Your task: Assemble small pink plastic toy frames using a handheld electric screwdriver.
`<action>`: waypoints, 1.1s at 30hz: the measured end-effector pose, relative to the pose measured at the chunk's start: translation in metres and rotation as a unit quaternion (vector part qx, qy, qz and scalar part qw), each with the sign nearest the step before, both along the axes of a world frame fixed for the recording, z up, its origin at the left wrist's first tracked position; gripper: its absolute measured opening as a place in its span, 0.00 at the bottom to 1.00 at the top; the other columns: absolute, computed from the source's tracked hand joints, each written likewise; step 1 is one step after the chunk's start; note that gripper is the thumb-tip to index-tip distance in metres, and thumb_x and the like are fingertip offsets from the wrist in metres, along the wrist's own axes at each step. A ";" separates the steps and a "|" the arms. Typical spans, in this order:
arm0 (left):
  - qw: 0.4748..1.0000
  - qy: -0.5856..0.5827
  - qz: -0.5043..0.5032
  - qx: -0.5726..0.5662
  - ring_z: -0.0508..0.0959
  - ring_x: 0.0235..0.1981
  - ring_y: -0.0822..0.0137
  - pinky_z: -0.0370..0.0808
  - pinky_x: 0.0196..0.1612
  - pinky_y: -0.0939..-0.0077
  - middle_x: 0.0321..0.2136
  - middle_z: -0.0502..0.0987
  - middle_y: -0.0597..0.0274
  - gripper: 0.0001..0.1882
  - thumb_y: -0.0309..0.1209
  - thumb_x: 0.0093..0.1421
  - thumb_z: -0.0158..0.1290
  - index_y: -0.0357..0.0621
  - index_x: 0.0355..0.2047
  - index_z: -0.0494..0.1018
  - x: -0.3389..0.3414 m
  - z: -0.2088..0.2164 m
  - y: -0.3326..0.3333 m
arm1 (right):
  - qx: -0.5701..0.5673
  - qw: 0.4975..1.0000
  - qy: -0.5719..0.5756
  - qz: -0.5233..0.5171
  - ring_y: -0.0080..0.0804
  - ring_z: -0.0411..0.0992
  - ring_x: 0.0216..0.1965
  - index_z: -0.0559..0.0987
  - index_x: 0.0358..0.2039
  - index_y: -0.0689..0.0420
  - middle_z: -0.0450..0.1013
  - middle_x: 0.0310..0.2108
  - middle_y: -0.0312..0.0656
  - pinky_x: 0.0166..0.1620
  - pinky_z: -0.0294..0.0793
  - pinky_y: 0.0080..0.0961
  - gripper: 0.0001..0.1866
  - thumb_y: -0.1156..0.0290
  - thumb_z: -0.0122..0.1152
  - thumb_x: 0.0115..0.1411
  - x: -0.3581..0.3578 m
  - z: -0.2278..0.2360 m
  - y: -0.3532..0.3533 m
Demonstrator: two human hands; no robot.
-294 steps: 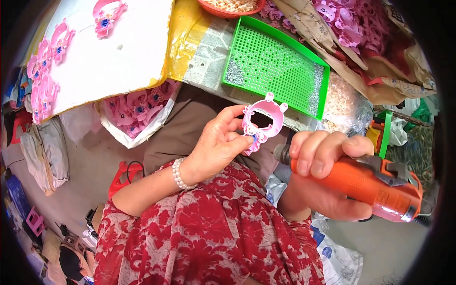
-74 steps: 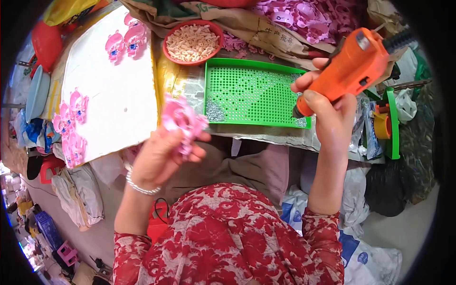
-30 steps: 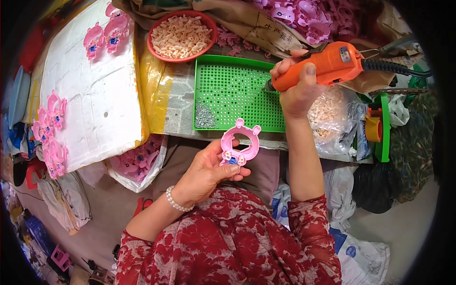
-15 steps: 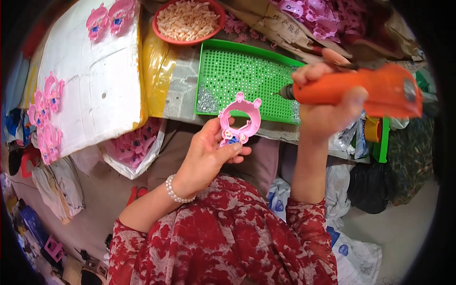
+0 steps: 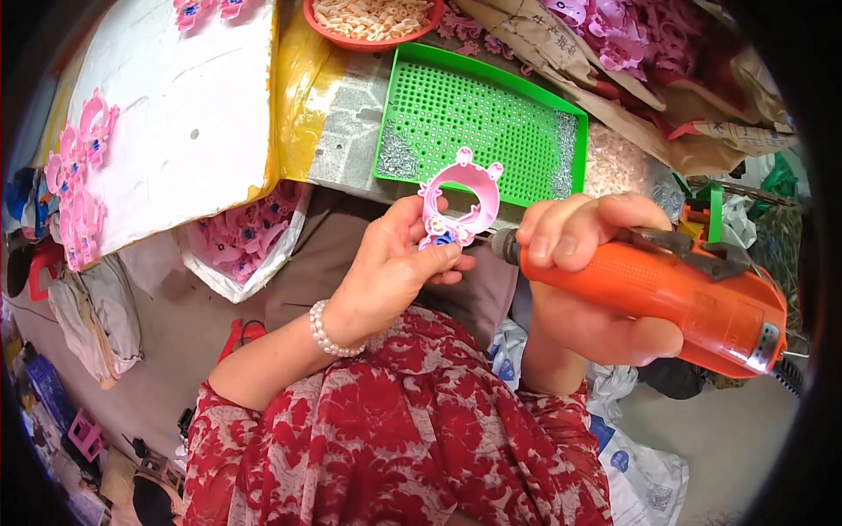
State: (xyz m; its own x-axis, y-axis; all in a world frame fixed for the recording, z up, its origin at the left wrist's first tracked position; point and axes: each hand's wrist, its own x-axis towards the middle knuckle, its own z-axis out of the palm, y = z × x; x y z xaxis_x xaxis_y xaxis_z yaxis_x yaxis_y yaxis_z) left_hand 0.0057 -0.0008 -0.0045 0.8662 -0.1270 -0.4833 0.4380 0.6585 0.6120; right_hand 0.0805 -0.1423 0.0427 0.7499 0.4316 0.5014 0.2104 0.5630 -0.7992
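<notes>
My left hand (image 5: 399,263) is closed round the lower end of a pink plastic ring-shaped frame (image 5: 491,197). Two small ears stand at the frame's top, and a blue piece sits near my thumb. My right hand (image 5: 588,289) grips an orange electric screwdriver (image 5: 667,298), its cord leaving at the back end. The screwdriver's dark chuck (image 5: 505,246) points left, close beside the pink frame. Whether its bit touches the frame, I cannot tell.
Beyond my hands lies a green perforated tray (image 5: 465,114) with small screws at both ends. A red bowl (image 5: 377,39) holds small cream pieces. At left, pink parts (image 5: 83,188) lie on a white foam board (image 5: 193,96). More pink parts fill a bag (image 5: 250,232) below it.
My right hand has brought the screwdriver down and nearer, from over the tray's right end to beside the pink frame. The whole view has shifted slightly, and the left hand keeps its hold.
</notes>
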 end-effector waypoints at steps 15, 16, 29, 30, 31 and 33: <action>1.000 0.006 0.023 0.000 0.77 0.33 0.71 0.75 0.34 0.82 0.39 0.73 0.60 0.19 0.21 0.57 0.48 0.38 0.49 0.58 -0.006 0.004 -0.003 | -0.030 0.999 -0.001 -0.030 0.32 0.68 0.26 0.64 0.47 0.62 0.68 0.27 0.38 0.33 0.70 0.31 0.46 0.28 0.47 0.47 -0.002 -0.015 0.009; 1.000 0.006 0.022 0.000 0.77 0.33 0.71 0.75 0.34 0.82 0.39 0.73 0.60 0.19 0.21 0.57 0.48 0.38 0.49 0.58 -0.007 0.004 -0.004 | -0.015 1.000 -0.024 0.008 0.32 0.68 0.26 0.64 0.47 0.62 0.68 0.27 0.38 0.33 0.70 0.31 0.45 0.29 0.47 0.47 0.002 -0.017 0.008; 1.000 -0.009 -0.009 -0.014 0.77 0.33 0.71 0.74 0.33 0.83 0.40 0.73 0.60 0.19 0.21 0.57 0.49 0.38 0.49 0.61 -0.011 -0.003 -0.001 | -0.010 0.999 0.005 0.041 0.32 0.68 0.28 0.64 0.48 0.63 0.68 0.28 0.39 0.33 0.68 0.29 0.44 0.32 0.51 0.49 0.004 0.001 -0.005; 1.000 0.004 -0.020 -0.008 0.77 0.33 0.71 0.74 0.33 0.83 0.40 0.73 0.60 0.19 0.21 0.57 0.49 0.37 0.49 0.61 -0.012 -0.004 -0.001 | -0.003 0.999 -0.009 0.036 0.31 0.66 0.28 0.64 0.49 0.63 0.68 0.28 0.38 0.34 0.66 0.28 0.45 0.31 0.51 0.48 0.009 0.003 -0.006; 0.999 0.016 -0.031 -0.003 0.77 0.34 0.71 0.74 0.33 0.83 0.40 0.73 0.61 0.19 0.21 0.57 0.49 0.37 0.49 0.61 -0.012 -0.005 0.000 | -0.003 0.999 -0.013 0.036 0.31 0.66 0.28 0.64 0.49 0.63 0.68 0.28 0.38 0.34 0.66 0.28 0.45 0.31 0.51 0.48 0.016 0.004 -0.008; 0.999 0.014 -0.036 -0.016 0.79 0.34 0.67 0.76 0.34 0.82 0.38 0.74 0.59 0.22 0.19 0.56 0.49 0.39 0.52 0.60 -0.015 -0.011 -0.001 | 0.010 0.999 0.042 0.019 0.30 0.65 0.27 0.64 0.48 0.62 0.67 0.27 0.37 0.35 0.64 0.28 0.45 0.31 0.50 0.48 0.029 0.003 -0.008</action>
